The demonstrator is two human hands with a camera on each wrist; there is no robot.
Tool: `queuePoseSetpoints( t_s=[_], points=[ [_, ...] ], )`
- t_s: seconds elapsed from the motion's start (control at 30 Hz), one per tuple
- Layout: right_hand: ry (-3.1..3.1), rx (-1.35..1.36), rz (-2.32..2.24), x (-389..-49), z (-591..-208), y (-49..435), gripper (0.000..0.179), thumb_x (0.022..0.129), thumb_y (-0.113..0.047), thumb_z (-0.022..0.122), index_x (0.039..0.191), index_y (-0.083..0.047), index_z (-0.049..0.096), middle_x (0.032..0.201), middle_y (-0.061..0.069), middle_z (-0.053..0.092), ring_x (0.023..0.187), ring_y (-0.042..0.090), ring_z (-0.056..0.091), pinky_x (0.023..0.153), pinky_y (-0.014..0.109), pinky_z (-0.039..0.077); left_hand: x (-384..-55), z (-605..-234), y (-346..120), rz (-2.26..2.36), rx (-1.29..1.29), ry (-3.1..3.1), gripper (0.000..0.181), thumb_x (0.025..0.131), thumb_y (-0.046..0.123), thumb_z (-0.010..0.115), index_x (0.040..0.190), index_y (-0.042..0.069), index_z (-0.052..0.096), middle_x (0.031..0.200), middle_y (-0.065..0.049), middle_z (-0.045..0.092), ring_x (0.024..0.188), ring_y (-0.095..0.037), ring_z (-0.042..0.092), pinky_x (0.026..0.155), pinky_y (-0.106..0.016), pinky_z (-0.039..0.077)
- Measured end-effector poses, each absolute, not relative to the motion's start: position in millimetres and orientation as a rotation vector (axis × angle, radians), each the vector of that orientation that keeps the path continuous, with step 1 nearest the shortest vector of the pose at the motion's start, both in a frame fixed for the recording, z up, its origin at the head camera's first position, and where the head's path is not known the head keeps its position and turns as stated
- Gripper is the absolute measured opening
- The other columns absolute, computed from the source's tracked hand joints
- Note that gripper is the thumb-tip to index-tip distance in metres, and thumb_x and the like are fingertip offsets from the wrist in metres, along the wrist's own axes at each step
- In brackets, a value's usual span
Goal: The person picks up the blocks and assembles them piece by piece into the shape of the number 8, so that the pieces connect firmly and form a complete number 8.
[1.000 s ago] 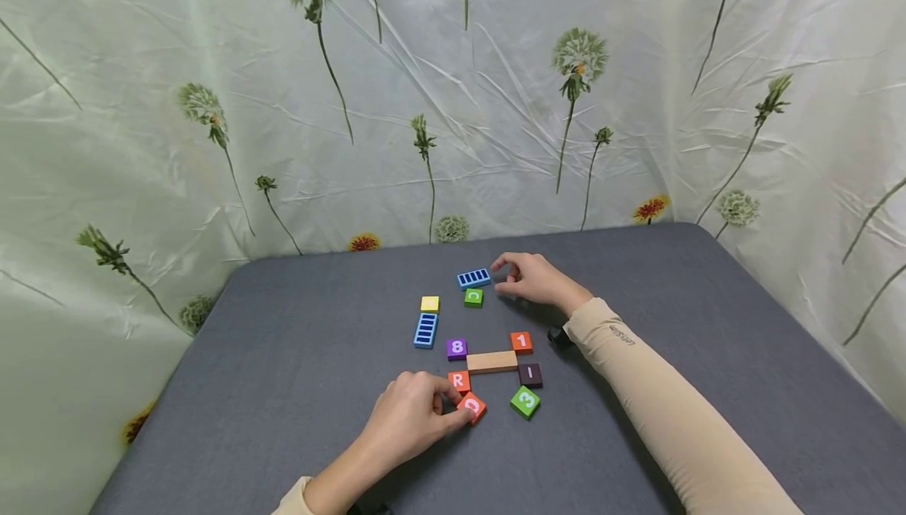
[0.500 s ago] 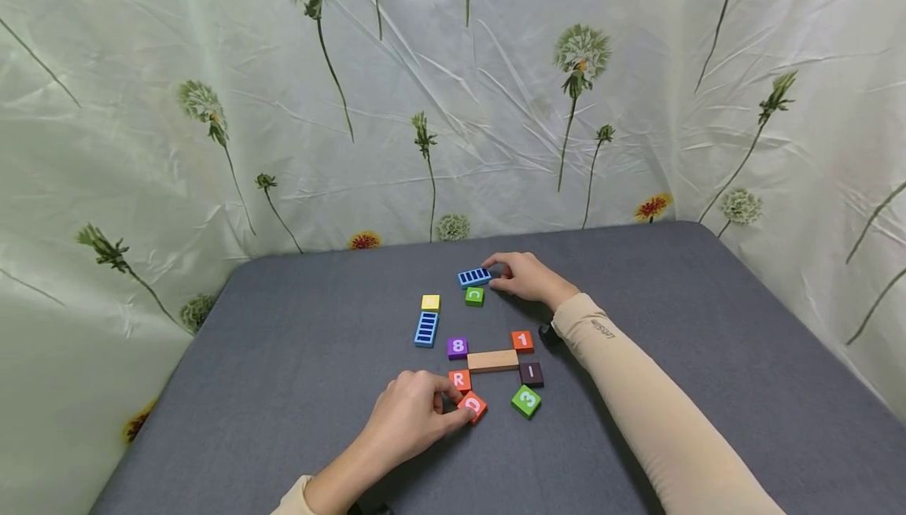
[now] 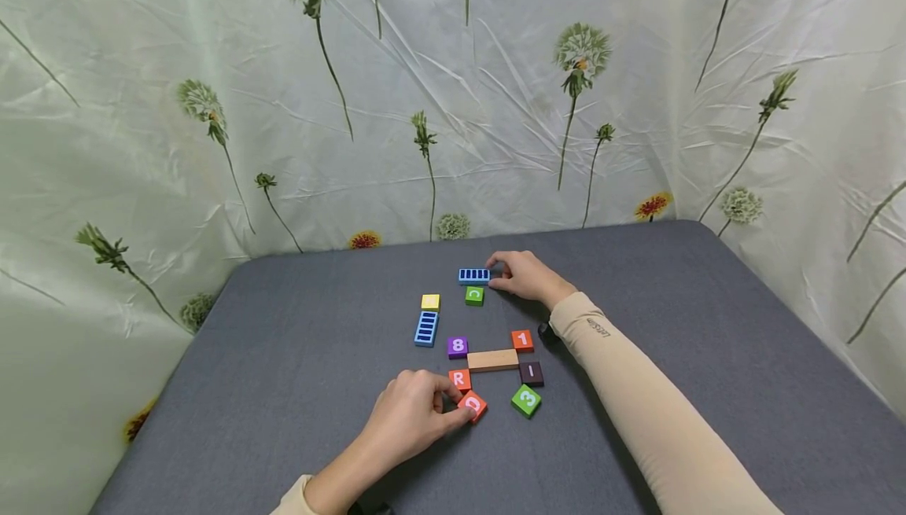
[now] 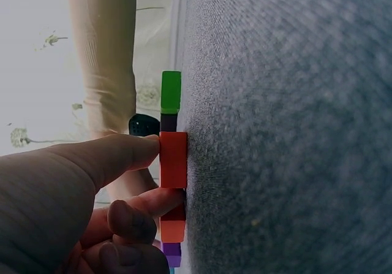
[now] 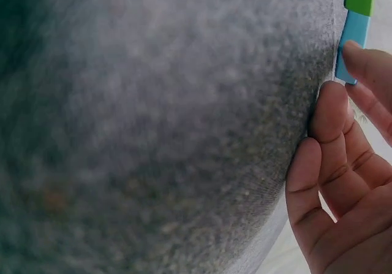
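My left hand (image 3: pixel 410 413) pinches an orange-red letter block (image 3: pixel 476 399) between thumb and finger at the near end of the arrangement. It lies flat, one corner close to an orange block marked R (image 3: pixel 458 378). At the far side, my right hand (image 3: pixel 529 274) holds the right end of a blue slotted block (image 3: pixel 473 276); in the right wrist view the thumb rests on the blue edge (image 5: pixel 353 35). That block lies straight just behind a green block marked C (image 3: pixel 474 296). The other fingers of the right hand are bent beside the cloth.
A wooden plank (image 3: pixel 492 360) lies between a purple 8 block (image 3: pixel 457 347) and a red 1 block (image 3: pixel 522 340). Near its right end are a dark block (image 3: pixel 531 374) and a green 3 block (image 3: pixel 526 401). Further left, a yellow block (image 3: pixel 430 302) adjoins another blue slotted block (image 3: pixel 426 329).
My right hand has moved left and taken hold of the far blue slotted block, which has turned from slanted to straight. The left hand has stayed put on its orange-red block.
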State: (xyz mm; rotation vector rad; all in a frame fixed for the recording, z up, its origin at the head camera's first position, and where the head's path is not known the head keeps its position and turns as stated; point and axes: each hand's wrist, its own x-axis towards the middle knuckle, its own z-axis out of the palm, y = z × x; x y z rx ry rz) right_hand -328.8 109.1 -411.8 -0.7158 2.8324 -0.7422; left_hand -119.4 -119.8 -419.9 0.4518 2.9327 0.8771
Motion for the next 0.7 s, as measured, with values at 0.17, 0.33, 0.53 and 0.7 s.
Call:
queuePoseSetpoints(
  t_s=[0.17, 0.33, 0.53, 0.7],
  points=[
    [2.851, -0.715, -0.738, -328.5, -412.6, 105.8, 0.036, 0.103, -0.024, 0.075, 0.133, -0.006, 0.068, 0.085, 0.005, 0.065, 0.072, 0.013, 0.054, 0.070, 0.029, 0.043, -119.1, -419.6, -119.7, 0.882, 0.440, 2.923, 0.015, 0.085, 0.033, 0.091, 0.085, 0.022, 0.081, 0.055, 0.016, 0.046, 0.051, 0.000, 0.041, 0.049, -0.023, 0.028],
    [2.851, -0.700, -0.739, -328.0, -411.9, 103.3, 0.034, 0.103, -0.023, 0.075, 0.131, -0.004, 0.069, 0.084, 0.004, 0.064, 0.071, 0.013, 0.053, 0.069, 0.028, 0.042, -118.7, -418.6, -119.4, 0.888, 0.420, 2.908, 0.015, 0.085, 0.033, 0.091, 0.085, 0.021, 0.081, 0.056, 0.015, 0.047, 0.052, -0.001, 0.042, 0.050, -0.023, 0.029],
    [2.836, -0.674, -0.721, -328.0, -409.8, 101.9, 0.034, 0.105, -0.023, 0.071, 0.131, -0.001, 0.069, 0.083, 0.003, 0.062, 0.067, 0.011, 0.053, 0.068, 0.027, 0.042, -118.4, -417.8, -119.4, 0.885, 0.407, 2.896, 0.017, 0.085, 0.033, 0.091, 0.087, 0.019, 0.082, 0.056, 0.014, 0.047, 0.052, -0.002, 0.041, 0.050, -0.023, 0.028],
    [2.816, -0.695, -0.756, -326.4, -407.3, 105.8, 0.033, 0.106, -0.022, 0.070, 0.128, 0.001, 0.068, 0.080, 0.002, 0.061, 0.065, 0.010, 0.053, 0.065, 0.026, 0.042, -119.1, -417.8, -119.6, 0.875, 0.417, 2.906, 0.017, 0.086, 0.035, 0.090, 0.085, 0.022, 0.081, 0.056, 0.015, 0.047, 0.052, -0.001, 0.041, 0.050, -0.023, 0.029]
  ],
)
